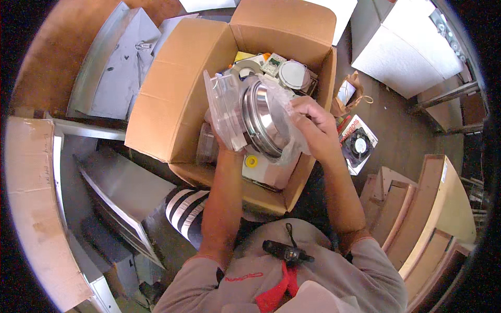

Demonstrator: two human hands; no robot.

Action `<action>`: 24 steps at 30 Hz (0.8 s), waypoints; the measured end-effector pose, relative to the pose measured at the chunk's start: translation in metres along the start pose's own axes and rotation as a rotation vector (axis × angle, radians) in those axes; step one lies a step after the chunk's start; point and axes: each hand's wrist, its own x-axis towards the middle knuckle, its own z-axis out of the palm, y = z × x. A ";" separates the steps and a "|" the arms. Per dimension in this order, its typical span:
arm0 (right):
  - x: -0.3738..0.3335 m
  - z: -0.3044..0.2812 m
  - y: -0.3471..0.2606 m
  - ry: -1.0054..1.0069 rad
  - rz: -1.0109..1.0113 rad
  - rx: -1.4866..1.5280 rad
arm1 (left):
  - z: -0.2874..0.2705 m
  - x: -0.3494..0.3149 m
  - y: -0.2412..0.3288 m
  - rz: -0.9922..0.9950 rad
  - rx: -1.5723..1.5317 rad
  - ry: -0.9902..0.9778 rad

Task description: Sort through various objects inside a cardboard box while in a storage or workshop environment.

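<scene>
Over the open cardboard box (156,94), my right hand (315,125) pinches a thin clear plastic bag (292,143). The bag partly wraps a shiny round steel piece (261,117) with a stepped rim, tilted on its side; its exact kind cannot be told. My left hand (225,142) holds a clear plastic container (224,107) from behind and below, right against the steel piece; most of its fingers are hidden. Beneath, in the box, lie a small yellow tape roll (251,161), a round white device (293,75) and a small white switch-like unit (273,64).
Right of the box stand a brown paper bag (347,94) and a white carton with a black fan (359,145). Wooden drawer-like frames (417,214) are at the lower right. Grey metal panels (122,68) lean at the left, near another cardboard box (39,208).
</scene>
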 end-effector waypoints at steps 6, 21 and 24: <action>-0.027 -0.021 0.000 0.009 0.077 0.078 | -0.009 -0.015 0.000 -0.256 -0.031 0.338; -0.058 -0.045 -0.005 0.162 0.369 -0.019 | 0.012 -0.055 -0.051 -0.300 0.137 0.195; -0.055 -0.042 -0.017 0.203 0.449 -0.114 | 0.005 -0.060 -0.050 -0.306 0.235 0.223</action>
